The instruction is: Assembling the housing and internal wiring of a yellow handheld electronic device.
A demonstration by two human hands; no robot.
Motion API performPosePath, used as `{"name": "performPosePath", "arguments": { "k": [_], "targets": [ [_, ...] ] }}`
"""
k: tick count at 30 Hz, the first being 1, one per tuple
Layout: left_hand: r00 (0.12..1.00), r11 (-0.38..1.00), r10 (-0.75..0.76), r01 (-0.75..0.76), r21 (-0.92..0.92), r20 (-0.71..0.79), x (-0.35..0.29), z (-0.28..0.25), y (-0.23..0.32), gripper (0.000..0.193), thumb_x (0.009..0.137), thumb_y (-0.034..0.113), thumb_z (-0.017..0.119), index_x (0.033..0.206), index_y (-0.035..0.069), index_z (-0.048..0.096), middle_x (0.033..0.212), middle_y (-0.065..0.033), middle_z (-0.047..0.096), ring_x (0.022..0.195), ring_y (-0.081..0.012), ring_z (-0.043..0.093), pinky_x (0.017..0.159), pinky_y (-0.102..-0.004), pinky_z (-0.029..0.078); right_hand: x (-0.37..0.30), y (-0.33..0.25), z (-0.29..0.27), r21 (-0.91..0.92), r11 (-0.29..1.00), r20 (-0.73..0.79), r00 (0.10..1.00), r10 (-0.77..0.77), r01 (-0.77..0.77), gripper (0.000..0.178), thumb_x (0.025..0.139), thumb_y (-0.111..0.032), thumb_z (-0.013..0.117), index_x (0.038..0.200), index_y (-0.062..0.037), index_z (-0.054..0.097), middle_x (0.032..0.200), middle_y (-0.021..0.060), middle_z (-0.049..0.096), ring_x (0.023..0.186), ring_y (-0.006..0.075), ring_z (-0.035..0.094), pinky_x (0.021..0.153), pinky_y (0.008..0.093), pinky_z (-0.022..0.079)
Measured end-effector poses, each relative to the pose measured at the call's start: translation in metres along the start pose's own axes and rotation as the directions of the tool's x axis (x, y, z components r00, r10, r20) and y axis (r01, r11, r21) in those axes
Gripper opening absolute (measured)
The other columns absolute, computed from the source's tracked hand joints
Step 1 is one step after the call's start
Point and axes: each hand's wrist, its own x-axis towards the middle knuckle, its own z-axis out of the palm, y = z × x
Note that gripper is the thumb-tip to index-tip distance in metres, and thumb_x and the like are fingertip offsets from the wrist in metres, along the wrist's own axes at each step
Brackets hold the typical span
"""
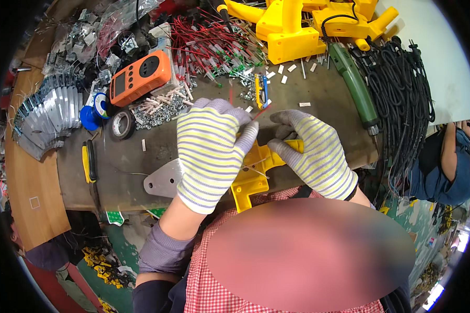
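Striped work gloves cover both my hands. My left hand point(209, 154) is closed, thumb against fingers, pinching a thin red wire point(263, 111) whose end sticks out to the right. Below the hands lies a yellow plastic housing point(251, 188), open side up, with pale thin wires across it. My right hand point(321, 154) has its thumb over the housing's right arm and its other fingers curled behind, closed on it. A flat grey metal blade plate point(162, 179) with holes lies partly under my left wrist.
Around the bench are an orange meter point(141, 78), black tape point(123, 124), a blue solder spool point(91, 117), yellow-handled pliers point(89, 163), red wires point(201, 39), a green electric screwdriver point(352, 86), black cables point(402, 99) and yellow tool bodies point(292, 31). Stacked metal plates point(49, 115) stand left.
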Motion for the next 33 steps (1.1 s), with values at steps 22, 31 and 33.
{"name": "performPosePath", "arguments": {
  "k": [22, 31, 33],
  "targets": [
    [0.909, 0.737, -0.416, 0.33, -0.589, -0.011, -0.031, -0.039, 0.005, 0.014, 0.08, 0.004, 0.075, 0.092, 0.006, 0.068, 0.084, -0.0038, 0.067, 0.071, -0.0136, 0.064, 0.068, -0.0284, 0.051, 0.031, -0.026, 0.027, 0.286, 0.955, -0.023, 0.997, -0.077, 0.08, 0.017, 0.081, -0.013, 0.077, 0.092, -0.0014, 0.072, 0.081, 0.0131, 0.067, 0.072, 0.026, 0.065, 0.067, 0.0339, 0.053],
    [0.938, 0.979, 0.124, -0.168, 0.113, 0.324, -0.024, -0.035, 0.022, 0.017, 0.064, 0.024, 0.076, 0.075, 0.013, 0.068, 0.081, -0.0054, 0.056, 0.086, -0.029, 0.057, 0.082, -0.0462, 0.042, 0.034, -0.019, 0.031, 0.532, 0.823, 0.097, 0.98, 0.174, -0.199, 0.019, 0.085, -0.012, 0.076, 0.099, 0.001, 0.073, 0.084, 0.0096, 0.072, 0.074, 0.0124, 0.066, 0.071, 0.0271, 0.054],
    [0.993, 0.999, 0.019, -0.012, -0.052, 0.118, -0.03, -0.038, 0.011, 0.013, 0.068, 0.016, 0.077, 0.078, 0.012, 0.071, 0.087, -0.0058, 0.061, 0.087, -0.0288, 0.059, 0.083, -0.0437, 0.045, 0.038, -0.021, 0.028, 0.482, 0.845, 0.125, 0.973, 0.193, -0.229, 0.019, 0.086, -0.012, 0.076, 0.099, 0.0014, 0.072, 0.084, 0.0093, 0.072, 0.074, 0.0114, 0.066, 0.07, 0.0267, 0.054]
  ]
}}
